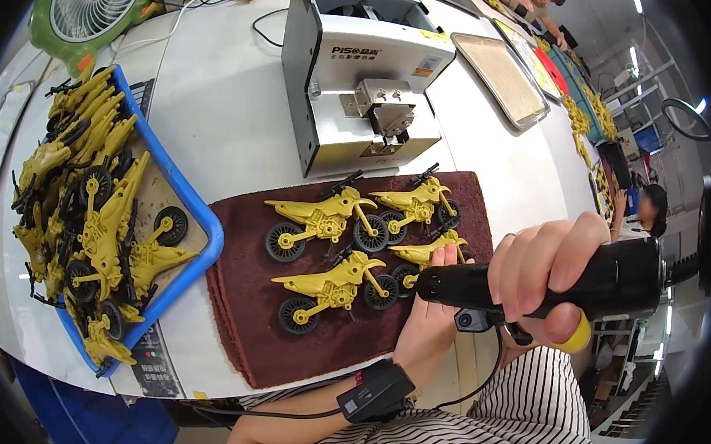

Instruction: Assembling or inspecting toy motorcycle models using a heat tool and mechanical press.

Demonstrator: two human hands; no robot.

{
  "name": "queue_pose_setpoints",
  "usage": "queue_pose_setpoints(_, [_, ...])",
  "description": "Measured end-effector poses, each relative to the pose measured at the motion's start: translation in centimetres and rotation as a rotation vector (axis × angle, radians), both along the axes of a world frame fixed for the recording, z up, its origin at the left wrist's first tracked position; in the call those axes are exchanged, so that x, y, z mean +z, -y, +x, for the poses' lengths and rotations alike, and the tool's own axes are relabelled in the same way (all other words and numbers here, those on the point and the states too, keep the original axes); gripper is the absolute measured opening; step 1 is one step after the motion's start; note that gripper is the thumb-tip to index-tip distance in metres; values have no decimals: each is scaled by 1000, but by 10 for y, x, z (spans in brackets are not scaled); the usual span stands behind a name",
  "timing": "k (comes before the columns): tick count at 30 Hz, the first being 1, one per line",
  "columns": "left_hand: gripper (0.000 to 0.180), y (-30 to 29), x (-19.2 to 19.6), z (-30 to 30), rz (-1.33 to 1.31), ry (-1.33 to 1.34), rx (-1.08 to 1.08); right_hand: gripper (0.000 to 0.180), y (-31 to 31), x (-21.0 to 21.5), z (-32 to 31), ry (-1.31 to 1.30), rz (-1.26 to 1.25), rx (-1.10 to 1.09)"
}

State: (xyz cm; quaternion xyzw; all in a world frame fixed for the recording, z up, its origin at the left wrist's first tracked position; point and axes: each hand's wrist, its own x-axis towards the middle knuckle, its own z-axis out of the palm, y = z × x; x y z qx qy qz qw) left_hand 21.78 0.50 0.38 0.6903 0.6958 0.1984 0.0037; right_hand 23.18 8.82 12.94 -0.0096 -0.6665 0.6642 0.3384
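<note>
My right hand [550,268] is wrapped round a black power screwdriver [618,276], its narrow end pointing left; a yellow band circles the thumb. Below that end lies my left hand [430,326], fingers stretched out over a yellow toy motorcycle [411,257] and partly hidden by the tool. This motorcycle is one of several on a dark red mat: a front-left one [334,284], a back-left one [321,216] and a back-right one [413,201]. A black box [375,392] is strapped to my left wrist.
A blue tray [185,181] heaped with yellow motorcycles stands left of the mat [241,329]. Behind the mat is a silver-grey machine [363,86]. A green fan [93,7] stands far left, a shallow tray [503,81] far right. Other people work beyond.
</note>
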Motion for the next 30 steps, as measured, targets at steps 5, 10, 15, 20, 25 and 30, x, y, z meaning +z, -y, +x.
queue_pose_setpoints(5, [47,-3,-8,6,49,35,45,30,2,-7,-5,-11,-17,-5])
queue_pose_setpoints(10, [45,-2,5,3,-31,-282,98,28,-3,0,-3,41,182,94])
queue_pose_setpoints(15, [46,3,-3,-1,-39,-78,27,28,-12,5,-15,124,131,198])
queue_pose_setpoints(20, [49,6,10,1,-89,-5,-51,24,-29,78,-13,-159,106,1])
queue_pose_setpoints(25, [51,3,6,-3,-51,-101,-5,13,-62,56,-86,-229,121,-185])
queue_pose_setpoints(30, [50,4,6,-4,-21,-141,17,13,-57,54,-108,-169,-102,-344])
